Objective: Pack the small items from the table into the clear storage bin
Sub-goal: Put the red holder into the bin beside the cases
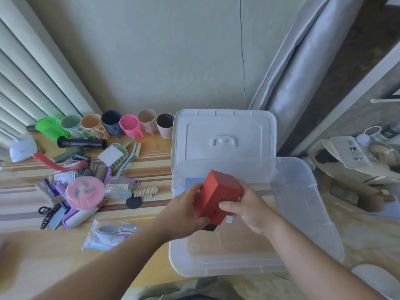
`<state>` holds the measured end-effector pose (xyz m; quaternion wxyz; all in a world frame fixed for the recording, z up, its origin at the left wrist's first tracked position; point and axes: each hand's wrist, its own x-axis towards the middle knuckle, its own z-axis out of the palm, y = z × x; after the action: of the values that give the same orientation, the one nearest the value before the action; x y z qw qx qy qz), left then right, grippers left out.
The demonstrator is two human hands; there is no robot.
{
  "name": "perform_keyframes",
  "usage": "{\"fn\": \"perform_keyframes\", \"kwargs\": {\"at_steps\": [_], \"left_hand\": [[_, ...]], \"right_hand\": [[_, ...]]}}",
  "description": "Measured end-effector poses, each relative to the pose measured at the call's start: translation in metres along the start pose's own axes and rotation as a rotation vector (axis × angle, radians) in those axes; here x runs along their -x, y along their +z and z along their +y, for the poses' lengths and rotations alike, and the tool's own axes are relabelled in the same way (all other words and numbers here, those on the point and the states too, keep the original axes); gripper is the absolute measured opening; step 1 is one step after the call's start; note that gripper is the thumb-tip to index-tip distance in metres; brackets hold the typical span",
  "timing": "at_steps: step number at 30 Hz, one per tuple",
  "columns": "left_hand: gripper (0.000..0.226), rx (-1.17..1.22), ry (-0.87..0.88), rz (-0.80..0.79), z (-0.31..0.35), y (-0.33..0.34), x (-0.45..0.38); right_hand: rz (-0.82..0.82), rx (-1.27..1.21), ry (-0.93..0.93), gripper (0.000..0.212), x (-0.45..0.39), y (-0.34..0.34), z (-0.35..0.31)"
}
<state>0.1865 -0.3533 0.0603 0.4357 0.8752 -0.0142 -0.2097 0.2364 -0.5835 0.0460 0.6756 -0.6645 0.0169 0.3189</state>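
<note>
Both hands hold a red box (218, 194) above the open clear storage bin (307, 213). My left hand (184, 215) grips its left and lower side. My right hand (246, 207) grips its right side, thumb on the near face. A black part shows under the box. A pale blue flat item (193, 182) lies inside the bin at the back. Small items sit in a pile on the table at left, among them a pink round case (84, 194), a cream spiral clip (145, 191) and a black disc (134, 202).
The bin's white lid (224, 135) stands behind it against the wall. A row of coloured cups (129, 125) lines the back of the striped table (151, 161). A clear packet (112, 233) lies near my left forearm. Clutter and a cardboard box (355, 191) sit at right.
</note>
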Motion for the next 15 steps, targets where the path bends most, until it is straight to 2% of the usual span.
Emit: {"fn": "perform_keyframes", "kwargs": {"at_steps": [2,4,8,10,15], "left_hand": [[0.083,-0.311,0.145,0.18,0.001,-0.01,-0.003],[0.084,-0.57,0.212,0.247,-0.001,-0.018,-0.004],[0.068,-0.959,0.186,0.08,-0.016,-0.008,0.0],[0.064,-1.052,0.124,0.032,-0.023,0.004,0.004],[0.044,-1.071,0.052,0.093,-0.023,0.017,0.007]], "right_hand": [[0.005,0.164,-0.047,0.075,-0.001,0.001,0.0],[-0.01,0.377,-0.037,0.075,-0.002,0.008,0.011],[-0.006,0.63,0.033,0.061,-0.008,0.023,0.049],[-0.011,0.652,0.029,0.06,-0.011,0.031,0.067],[0.119,0.7,-0.051,0.045,-0.024,0.052,0.075]]}}
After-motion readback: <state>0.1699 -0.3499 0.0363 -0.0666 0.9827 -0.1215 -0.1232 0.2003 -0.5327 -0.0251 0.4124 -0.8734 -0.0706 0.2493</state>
